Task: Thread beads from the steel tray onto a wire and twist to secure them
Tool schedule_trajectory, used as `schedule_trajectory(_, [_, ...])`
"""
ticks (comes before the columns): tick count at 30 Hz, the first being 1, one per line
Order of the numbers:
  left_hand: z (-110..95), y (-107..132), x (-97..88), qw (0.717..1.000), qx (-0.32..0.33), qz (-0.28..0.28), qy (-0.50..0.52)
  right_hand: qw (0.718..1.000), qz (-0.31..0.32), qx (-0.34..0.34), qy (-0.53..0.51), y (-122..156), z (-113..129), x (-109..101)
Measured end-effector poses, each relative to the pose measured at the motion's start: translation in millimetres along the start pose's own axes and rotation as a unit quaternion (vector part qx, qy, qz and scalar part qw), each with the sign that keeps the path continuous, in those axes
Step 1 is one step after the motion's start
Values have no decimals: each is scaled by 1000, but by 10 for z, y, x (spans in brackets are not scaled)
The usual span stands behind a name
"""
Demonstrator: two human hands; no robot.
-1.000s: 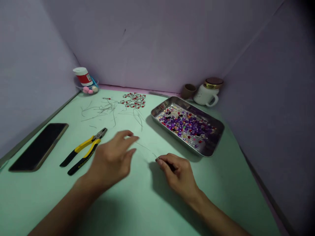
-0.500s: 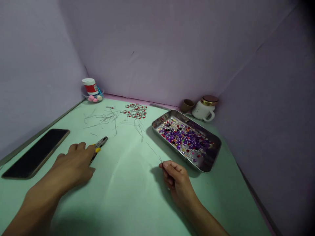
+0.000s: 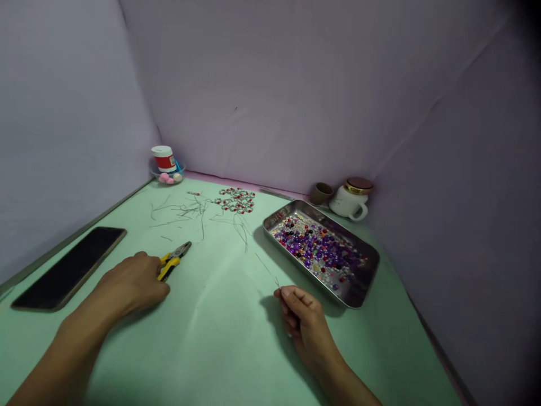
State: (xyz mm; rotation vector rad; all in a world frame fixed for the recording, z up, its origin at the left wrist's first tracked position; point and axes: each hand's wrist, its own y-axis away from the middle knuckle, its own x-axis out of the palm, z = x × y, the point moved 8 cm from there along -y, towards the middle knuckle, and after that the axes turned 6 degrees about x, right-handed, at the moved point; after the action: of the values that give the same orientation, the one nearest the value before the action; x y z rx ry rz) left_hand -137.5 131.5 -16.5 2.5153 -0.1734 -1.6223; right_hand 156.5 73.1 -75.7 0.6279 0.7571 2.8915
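Note:
Yellow-and-black pliers (image 3: 174,260) lie on the green tabletop (image 3: 211,338) with the jaws pointing away to the right. My left hand (image 3: 137,282) is closed round the ends of their handles, palm down; the fingertips are partly hidden. Between thumb and forefinger, my right hand (image 3: 302,313) pinches a thin wire (image 3: 266,267), which sticks out toward the far left and looks twisted near the fingers. Beyond the hands sits a patch of red and clear beadwork (image 3: 236,201). Loose wire pieces (image 3: 192,209) are scattered to the left of it.
A metal tray (image 3: 310,272) of mixed beads stands right of centre. Behind it are a brown cup (image 3: 321,193) and a white lidded mug (image 3: 349,202). A dark phone (image 3: 70,270) lies at left. A clear bowl (image 3: 181,176) holding a white-and-red tub (image 3: 164,160) stands at the back left.
My left hand has gone from hovering over the pliers' handles to closing on them. My right hand keeps its pinch on the wire. The whole view has shifted slightly.

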Motion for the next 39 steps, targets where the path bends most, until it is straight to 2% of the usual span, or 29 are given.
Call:
schedule_trajectory(3, [-91,-18,-15,998,7,2,-69,1000,1,-8,11,-4,2,3])
schedule_trajectory(4, [-124,-16,-8,999,4,9,-52,1000,1,-12,17,-5,1,5])
schedule_trajectory(6, [-204,6,25,999,-3,33,31,999,2,-17,29,-7,-9,8])
schedule_trajectory(8, [-331,61,95,983,-3,69,168,999,2,-18,38,-6,-20,8])
schedule_trajectory(9, [-423,100,145,963,4,92,253,999,1,-19,39,-5,-22,5])
schedule_trajectory(10, [-545,146,207,928,17,121,351,999,-1,-18,36,-4,-21,1])
schedule_trajectory(13, [-884,273,365,795,45,176,578,1000,-12,-4,13,-12,-1,3])
schedule_trajectory(15, [-1021,320,483,749,45,194,632,1000,-11,10,-4,-32,27,45])
schedule_trajectory(16, [-1062,331,539,743,44,197,638,1000,-5,14,-13,-47,47,81])
schedule_trajectory(17, [-1081,340,598,750,38,202,629,1000,2,16,-21,-65,70,121])
schedule_trajectory(18, [-1081,346,648,769,32,204,605,999,8,14,-29,-86,95,157])
schedule_trajectory(20, [-1051,357,710,822,26,204,531,999,-2,-8,-35,-129,148,185])
schedule_trajectory(22, [-1018,376,724,868,29,201,453,998,-39,-50,-22,-164,192,145])
schedule_trajectory(25, [-1042,416,694,903,54,193,381,993,-78,-90,4,-198,186,72])
schedule_trajectory(29, [-1206,474,655,902,115,194,368,991,-84,-105,27,-208,147,30])
schedule_trajectory(39, [-1252,466,645,895,124,192,382,986,-81,-122,84,-186,169,48])
